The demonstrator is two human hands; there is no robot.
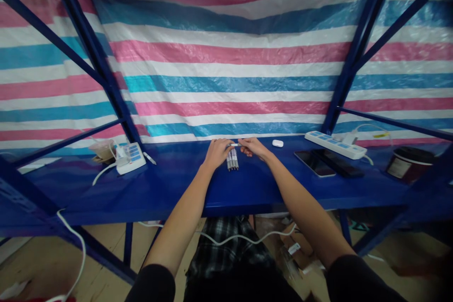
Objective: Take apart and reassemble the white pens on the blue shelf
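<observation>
Several grey-white pens (232,160) lie side by side on the blue tabletop (244,188), their dark ends toward me. Just beyond them, a white pen (234,145) is held crosswise between my two hands. My left hand (217,150) has its fingers closed on the pen's left end. The right end is pinched by my right hand (253,146), with the fingers curled under. My fingers hide both ends of this pen.
At the left are a power strip (131,158), a cup (104,150) and a white pen-like item (149,158). At the right are a white case (278,143), a phone (314,163), another power strip (335,145) and a dark tub (409,164). Blue frame posts flank the table.
</observation>
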